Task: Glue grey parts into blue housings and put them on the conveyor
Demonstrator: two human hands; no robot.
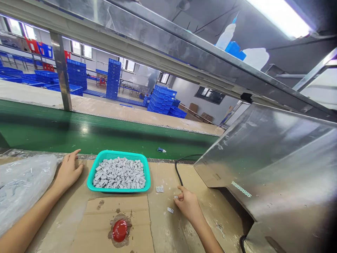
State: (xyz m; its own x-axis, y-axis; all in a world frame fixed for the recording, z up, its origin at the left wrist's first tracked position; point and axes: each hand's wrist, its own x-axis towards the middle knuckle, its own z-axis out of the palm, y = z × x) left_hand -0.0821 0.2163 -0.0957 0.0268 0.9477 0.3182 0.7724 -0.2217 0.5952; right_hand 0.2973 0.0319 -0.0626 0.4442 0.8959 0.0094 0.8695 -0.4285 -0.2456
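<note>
My left hand (pixel 68 170) rests on the bench between a clear plastic bag (pixel 23 186) and a teal basket (pixel 90 179), its fingers apart and nothing in it. Many small grey-white parts (pixel 119 173) fill the basket. To the right, my right hand (pixel 187 203) pinches one small grey-white part (pixel 176 197) between thumb and forefinger. Just left of that hand lies a loose part (pixel 170 210), and a short row of parts (pixel 159 189) sits nearer the basket. A red round object (pixel 120 230) lies on a stained cardboard sheet (pixel 94 221) below the basket.
A green conveyor belt (pixel 105 138) runs behind the bench, with a small blue-and-white item (pixel 161 150) on it. A large metal housing (pixel 276 165) stands at the right. A black cable (pixel 178 174) curves beside my right hand. A metal shelf (pixel 171 49) crosses overhead.
</note>
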